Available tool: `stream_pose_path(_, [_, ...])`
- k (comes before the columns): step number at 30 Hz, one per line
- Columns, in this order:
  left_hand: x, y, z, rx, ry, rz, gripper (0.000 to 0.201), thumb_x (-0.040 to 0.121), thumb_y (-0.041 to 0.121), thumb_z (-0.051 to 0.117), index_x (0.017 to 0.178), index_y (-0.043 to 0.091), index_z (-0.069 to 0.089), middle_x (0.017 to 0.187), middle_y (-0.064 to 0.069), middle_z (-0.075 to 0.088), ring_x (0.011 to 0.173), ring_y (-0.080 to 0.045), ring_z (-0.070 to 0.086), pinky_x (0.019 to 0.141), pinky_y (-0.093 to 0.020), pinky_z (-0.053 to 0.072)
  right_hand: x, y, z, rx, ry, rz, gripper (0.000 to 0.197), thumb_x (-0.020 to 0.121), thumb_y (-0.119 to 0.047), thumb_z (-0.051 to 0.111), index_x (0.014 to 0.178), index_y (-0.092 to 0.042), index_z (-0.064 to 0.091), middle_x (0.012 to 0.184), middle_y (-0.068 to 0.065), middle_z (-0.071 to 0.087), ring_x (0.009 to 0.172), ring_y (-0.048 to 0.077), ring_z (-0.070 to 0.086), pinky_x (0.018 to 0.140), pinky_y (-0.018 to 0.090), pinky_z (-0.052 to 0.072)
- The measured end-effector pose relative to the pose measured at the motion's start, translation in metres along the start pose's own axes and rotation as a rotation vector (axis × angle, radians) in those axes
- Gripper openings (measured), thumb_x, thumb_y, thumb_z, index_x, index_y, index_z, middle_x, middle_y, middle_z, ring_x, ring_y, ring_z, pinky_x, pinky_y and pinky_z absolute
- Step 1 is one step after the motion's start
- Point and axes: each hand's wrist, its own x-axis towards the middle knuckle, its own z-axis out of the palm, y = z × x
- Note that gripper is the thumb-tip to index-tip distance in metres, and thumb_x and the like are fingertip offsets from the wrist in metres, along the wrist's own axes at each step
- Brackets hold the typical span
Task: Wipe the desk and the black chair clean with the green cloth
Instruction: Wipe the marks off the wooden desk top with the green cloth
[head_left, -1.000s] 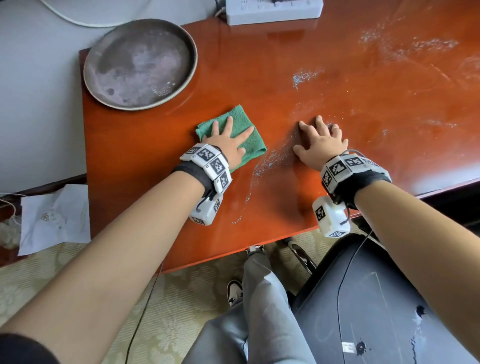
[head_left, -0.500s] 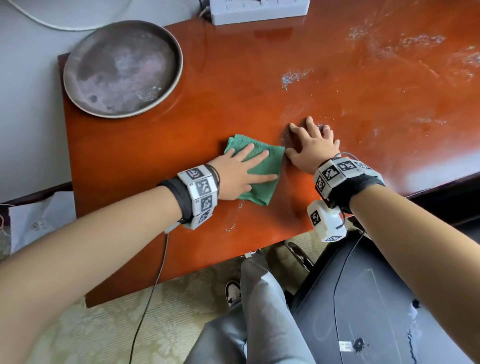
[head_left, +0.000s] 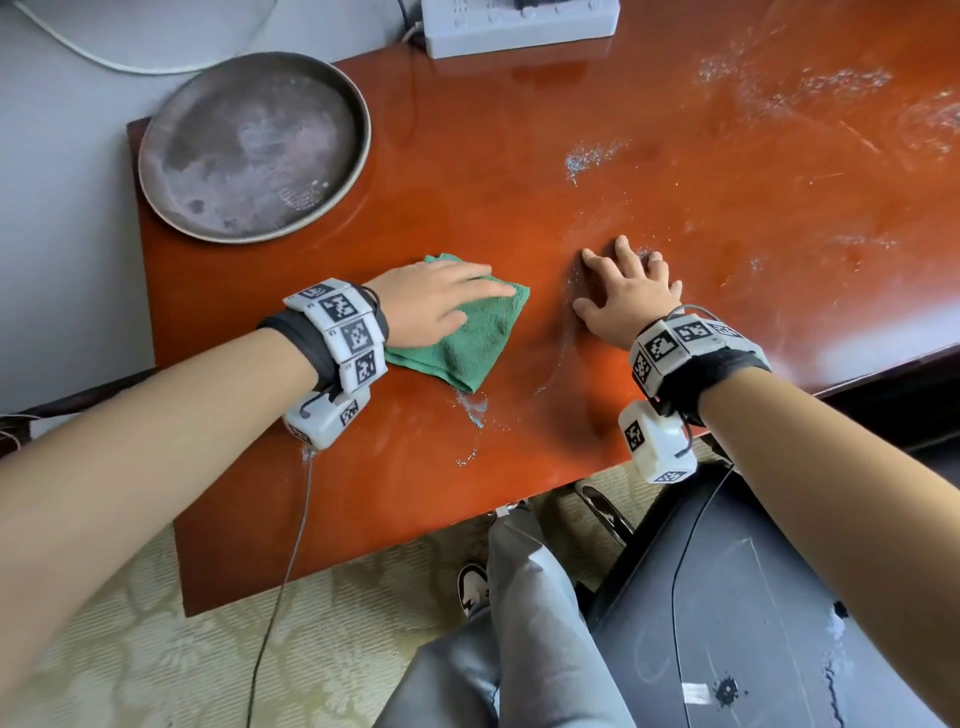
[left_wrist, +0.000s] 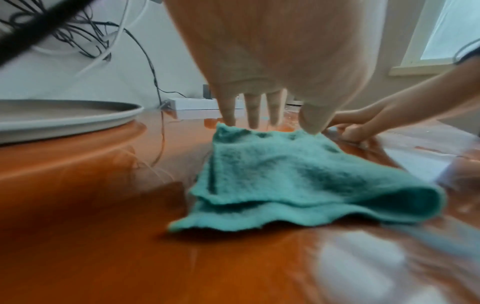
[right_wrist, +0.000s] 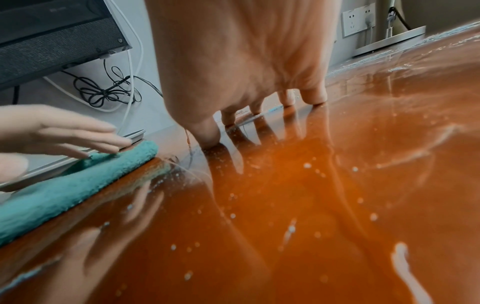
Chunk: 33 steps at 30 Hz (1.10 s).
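The folded green cloth lies on the glossy orange-brown desk. My left hand presses flat on the cloth with straight fingers pointing right. A little to the right, my right hand rests on the bare desk, fingers spread, fingertips touching the wood. White dust and droplets speckle the desk around and beyond the right hand. The black chair stands below the desk's front edge at lower right, with pale smudges on its seat.
A round grey metal tray sits at the desk's back left corner. A white power strip lies along the back edge. My grey trouser leg and a shoe show below. A cable hangs from my left wrist.
My left hand swept the cloth rightward and toward the front edge, up to the right hand, then back left a little. The right hand stayed put.
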Motion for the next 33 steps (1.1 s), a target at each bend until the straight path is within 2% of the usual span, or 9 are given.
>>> stream_pose_path(3, [0.007, 0.009, 0.015, 0.065, -0.137, -0.059, 0.060, 0.101, 0.039, 0.034, 0.149, 0.043, -0.002, 0.160, 0.000, -0.012, 0.147, -0.024, -0.011, 0.118, -0.044, 0.009, 0.000, -0.001, 0.001, -0.007, 0.006, 0.000, 0.062, 0.093, -0.048, 0.044, 0.147, -0.042, 0.015, 0.159, -0.007, -0.001, 0.144, 0.034, 0.001, 0.114, 0.058, 0.010])
stream_pose_path(5, [0.014, 0.011, 0.018, 0.081, -0.172, -0.070, 0.062, 0.101, 0.043, 0.034, 0.147, 0.045, -0.007, 0.158, 0.000, -0.021, 0.145, -0.027, -0.018, 0.119, -0.046, 0.004, 0.000, -0.001, 0.001, -0.006, 0.003, 0.001, 0.062, 0.093, -0.048, 0.044, 0.147, -0.042, 0.015, 0.159, -0.007, -0.001, 0.144, 0.034, 0.000, 0.114, 0.058, 0.010])
stream_pose_path(10, [0.022, 0.035, 0.015, 0.247, -0.227, 0.097, 0.065, 0.099, 0.046, 0.035, 0.149, 0.040, -0.007, 0.157, -0.003, -0.022, 0.144, -0.031, -0.018, 0.119, -0.048, 0.003, 0.000, -0.002, 0.000, -0.005, -0.007, 0.003, 0.062, 0.093, -0.047, 0.044, 0.147, -0.041, 0.014, 0.159, -0.008, -0.003, 0.144, 0.034, -0.001, 0.114, 0.057, 0.009])
stream_pose_path(14, [0.011, 0.047, 0.028, 0.397, -0.300, 0.327, 0.066, 0.099, 0.047, 0.036, 0.148, 0.041, -0.007, 0.157, -0.002, -0.022, 0.144, -0.029, -0.020, 0.118, -0.047, -0.001, 0.000, -0.001, -0.001, -0.012, -0.020, 0.002, 0.062, 0.094, -0.048, 0.043, 0.148, -0.042, 0.013, 0.159, -0.008, -0.003, 0.144, 0.034, -0.001, 0.114, 0.057, 0.009])
stream_pose_path(18, [-0.009, 0.042, 0.037, 0.493, -0.379, 0.449, 0.066, 0.100, 0.047, 0.034, 0.145, 0.044, -0.013, 0.156, 0.001, -0.026, 0.143, -0.026, -0.024, 0.116, -0.044, -0.008, 0.000, -0.001, -0.001, -0.023, -0.016, -0.006, 0.062, 0.094, -0.048, 0.043, 0.147, -0.041, 0.013, 0.159, -0.007, -0.003, 0.144, 0.034, 0.000, 0.114, 0.056, 0.010])
stream_pose_path(22, [-0.026, 0.032, 0.041, 0.564, -0.425, 0.484, 0.067, 0.101, 0.046, 0.033, 0.139, 0.045, -0.021, 0.153, 0.003, -0.031, 0.142, -0.025, -0.026, 0.117, -0.044, -0.006, 0.001, 0.001, -0.001, -0.030, -0.020, -0.007, 0.062, 0.094, -0.049, 0.043, 0.148, -0.041, 0.014, 0.159, -0.008, -0.003, 0.144, 0.034, 0.000, 0.114, 0.056, 0.011])
stream_pose_path(25, [-0.044, 0.016, 0.046, 0.580, -0.472, 0.481, 0.066, 0.101, 0.045, 0.032, 0.133, 0.045, -0.025, 0.141, 0.007, -0.040, 0.141, -0.026, -0.028, 0.117, -0.044, -0.006, 0.001, 0.001, -0.001, -0.029, -0.015, -0.010, 0.062, 0.093, -0.049, 0.044, 0.147, -0.041, 0.015, 0.159, -0.008, -0.002, 0.144, 0.034, 0.001, 0.114, 0.056, 0.012])
stream_pose_path(30, [-0.065, 0.000, 0.052, 0.587, -0.467, 0.428, 0.065, 0.101, 0.045, 0.031, 0.132, 0.046, -0.025, 0.140, 0.007, -0.040, 0.133, -0.019, -0.035, 0.117, -0.044, -0.006, 0.000, 0.001, 0.002, -0.013, 0.001, -0.007, 0.062, 0.093, -0.049, 0.043, 0.147, -0.041, 0.015, 0.159, -0.008, -0.002, 0.144, 0.034, 0.001, 0.115, 0.055, 0.010])
stream_pose_path(33, [-0.072, 0.006, 0.045, 0.552, -0.381, 0.410, 0.065, 0.100, 0.044, 0.036, 0.141, 0.044, -0.015, 0.151, 0.004, -0.028, 0.145, -0.024, -0.015, 0.118, -0.043, 0.005, -0.004, 0.002, 0.003, 0.058, 0.016, -0.009, 0.059, 0.094, -0.046, 0.042, 0.147, -0.040, 0.017, 0.159, -0.007, -0.002, 0.145, 0.031, -0.003, 0.115, 0.055, 0.004])
